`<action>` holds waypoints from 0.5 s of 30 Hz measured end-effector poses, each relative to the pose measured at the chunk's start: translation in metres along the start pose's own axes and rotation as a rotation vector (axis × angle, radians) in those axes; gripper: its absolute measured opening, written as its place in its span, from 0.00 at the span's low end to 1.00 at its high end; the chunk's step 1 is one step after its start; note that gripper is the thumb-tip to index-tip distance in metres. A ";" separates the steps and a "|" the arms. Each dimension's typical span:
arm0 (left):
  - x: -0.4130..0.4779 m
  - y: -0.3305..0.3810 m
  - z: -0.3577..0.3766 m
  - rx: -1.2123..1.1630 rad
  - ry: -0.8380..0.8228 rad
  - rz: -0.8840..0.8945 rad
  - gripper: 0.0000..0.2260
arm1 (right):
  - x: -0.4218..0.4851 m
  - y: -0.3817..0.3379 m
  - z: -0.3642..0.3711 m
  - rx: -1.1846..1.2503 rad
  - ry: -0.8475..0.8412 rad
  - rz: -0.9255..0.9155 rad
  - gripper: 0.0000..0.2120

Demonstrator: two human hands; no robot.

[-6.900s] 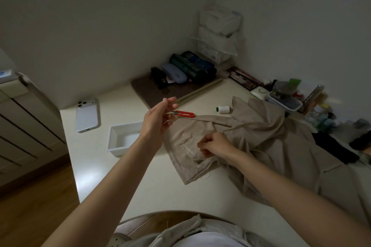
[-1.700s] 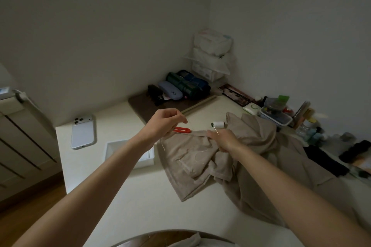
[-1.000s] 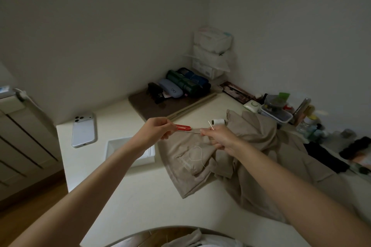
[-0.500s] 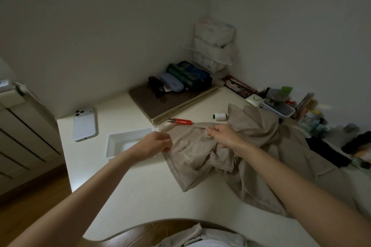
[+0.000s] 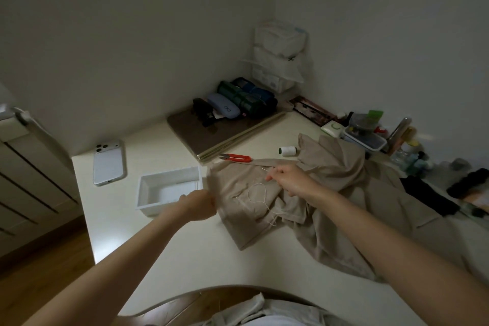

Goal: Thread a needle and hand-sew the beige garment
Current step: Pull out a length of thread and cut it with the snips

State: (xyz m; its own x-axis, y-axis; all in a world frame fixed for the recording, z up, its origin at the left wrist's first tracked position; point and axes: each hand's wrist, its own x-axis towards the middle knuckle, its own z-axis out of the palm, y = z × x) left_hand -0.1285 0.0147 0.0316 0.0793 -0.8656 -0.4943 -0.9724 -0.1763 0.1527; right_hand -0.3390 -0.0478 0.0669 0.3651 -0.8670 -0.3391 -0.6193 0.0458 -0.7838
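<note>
Gripping the beige garment (image 5: pixel 330 167) edge, left hand (image 5: pixel 198 205); right hand (image 5: pixel 289 178) pinching thread (image 5: pixel 248 194), needle too small to see.

Home, desk set in a room corner. White desk (image 5: pixel 158 246) sits against two plain walls, wood floor (image 5: pixel 39 286) off its left edge. Phone (image 5: pixel 108 164) near far-left corner, glasses case (image 5: pixel 226 108) and stacked tissue packs (image 5: pixel 280 42) at far corner, household tubs and jars (image 5: pixel 365 137) along right edge.
</note>
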 end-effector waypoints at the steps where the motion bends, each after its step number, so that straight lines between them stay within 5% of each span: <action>1: 0.001 0.001 0.001 -0.030 0.082 0.005 0.11 | -0.001 0.000 0.000 -0.001 -0.007 -0.011 0.13; 5: 0.001 0.017 -0.003 -0.641 0.319 0.224 0.12 | -0.003 -0.004 0.004 0.115 0.046 -0.087 0.12; 8: -0.011 0.046 -0.011 -1.154 0.151 0.369 0.14 | -0.007 -0.015 0.008 0.289 0.088 -0.161 0.11; 15: -0.025 0.078 -0.008 -1.483 -0.127 0.523 0.13 | -0.013 -0.020 0.001 0.463 0.230 -0.217 0.09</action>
State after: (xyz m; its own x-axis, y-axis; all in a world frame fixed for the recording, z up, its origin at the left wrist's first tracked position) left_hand -0.2046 0.0184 0.0625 -0.2752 -0.9455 -0.1740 0.1925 -0.2315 0.9536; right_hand -0.3307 -0.0365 0.0860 0.2570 -0.9644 -0.0628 -0.1576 0.0223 -0.9873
